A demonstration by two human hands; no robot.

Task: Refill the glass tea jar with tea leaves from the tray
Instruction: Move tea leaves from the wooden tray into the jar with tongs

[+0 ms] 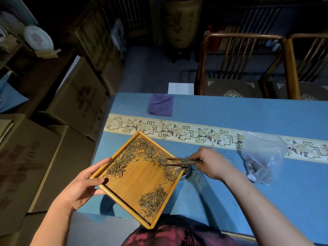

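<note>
My left hand (pixel 85 185) grips the left rim of a square bamboo tray (pixel 142 181) and holds it tilted above the table, its right corner over the glass tea jar (pixel 187 172). The jar is mostly hidden behind that corner; only part of its rim shows. Dry tea leaves (pixel 142 153) lie scattered along the tray's upper side, and another heap of them sits near its lower corner. My right hand (pixel 211 163) holds wooden tongs (pixel 179 161), whose tips rest among the leaves by the tray's right corner.
A blue tablecloth (pixel 248 121) with a patterned band covers the table. A folded purple cloth (pixel 160 104) lies at the far left, a clear plastic bag (pixel 262 155) to the right. Wooden chairs (pixel 248 68) stand behind; cardboard boxes (pixel 53 139) are stacked left. Loose leaves dot the cloth.
</note>
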